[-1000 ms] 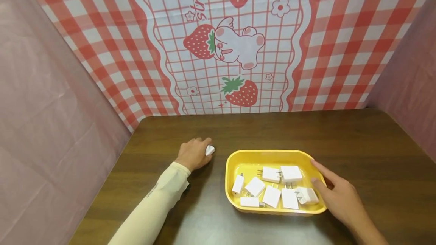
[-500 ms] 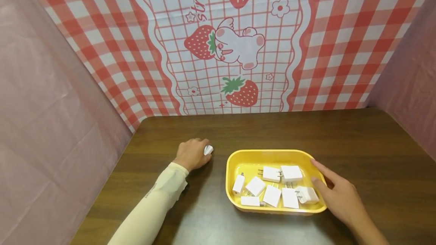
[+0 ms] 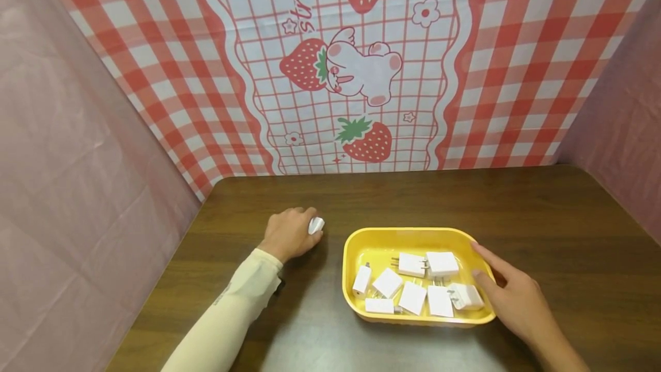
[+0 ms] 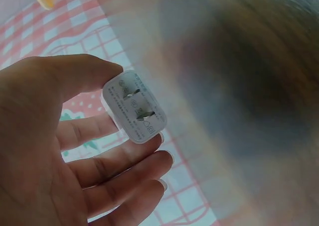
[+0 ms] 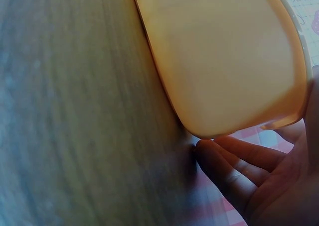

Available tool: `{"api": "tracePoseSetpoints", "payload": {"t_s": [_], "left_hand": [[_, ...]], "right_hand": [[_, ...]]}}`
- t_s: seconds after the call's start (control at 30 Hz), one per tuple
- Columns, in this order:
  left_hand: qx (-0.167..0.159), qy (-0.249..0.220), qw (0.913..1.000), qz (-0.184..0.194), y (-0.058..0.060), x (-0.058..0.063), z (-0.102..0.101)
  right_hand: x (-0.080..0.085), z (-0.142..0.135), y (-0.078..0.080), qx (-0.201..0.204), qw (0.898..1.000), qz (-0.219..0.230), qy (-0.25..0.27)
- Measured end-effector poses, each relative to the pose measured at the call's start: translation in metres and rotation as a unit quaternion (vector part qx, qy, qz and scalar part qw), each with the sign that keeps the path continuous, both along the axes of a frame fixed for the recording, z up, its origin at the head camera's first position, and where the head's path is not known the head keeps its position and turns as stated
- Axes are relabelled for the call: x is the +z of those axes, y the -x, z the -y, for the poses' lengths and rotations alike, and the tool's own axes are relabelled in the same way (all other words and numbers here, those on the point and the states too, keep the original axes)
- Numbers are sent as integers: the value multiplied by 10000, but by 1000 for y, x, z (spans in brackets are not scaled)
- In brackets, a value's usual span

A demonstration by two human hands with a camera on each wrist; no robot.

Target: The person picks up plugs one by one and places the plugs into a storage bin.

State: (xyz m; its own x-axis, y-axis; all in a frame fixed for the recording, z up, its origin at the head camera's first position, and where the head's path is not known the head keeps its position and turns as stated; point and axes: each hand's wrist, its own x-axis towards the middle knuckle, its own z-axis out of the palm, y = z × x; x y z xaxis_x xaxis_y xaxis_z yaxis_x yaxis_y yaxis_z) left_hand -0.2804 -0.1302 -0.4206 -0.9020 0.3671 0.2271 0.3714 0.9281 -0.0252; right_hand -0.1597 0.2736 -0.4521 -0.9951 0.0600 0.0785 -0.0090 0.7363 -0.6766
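My left hand [image 3: 290, 234] pinches a white charger plug [image 3: 316, 225] just above the left part of the table. In the left wrist view, the plug's printed face [image 4: 130, 105] and its two metal prongs show between thumb and fingers. A yellow plastic bin [image 3: 413, 235] stands to the right on the table. It contains several white charger plugs [image 3: 412, 297], lying at various angles with prongs showing on some. My right hand [image 3: 518, 300] holds the bin's right end, thumb over the rim and fingers along the outer wall [image 5: 224, 86].
The brown wooden table [image 3: 439, 194] spreads around the bin. Behind it hangs a red-and-white checked cloth [image 3: 516, 73] with strawberry prints. Pale pink curtains [image 3: 77, 159] close off the left and right sides.
The left hand with the charger plug has moved slightly left, and the plug has turned a little in the fingers. The right hand and the bin have stayed in place.
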Motion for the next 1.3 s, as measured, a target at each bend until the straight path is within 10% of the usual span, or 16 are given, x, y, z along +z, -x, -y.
{"api": "tracePoseSetpoints", "payload": {"t_s": [0.67,1.3], "left_hand": [[-768,-374,9905,-1080,-29,41,-40],[-1376,-228,9848,-1039,-52,43,-71]], "right_hand": [[2,-1,1,1,9998,198,-36],[1,-1,0,-3,10000,78,-19]]}}
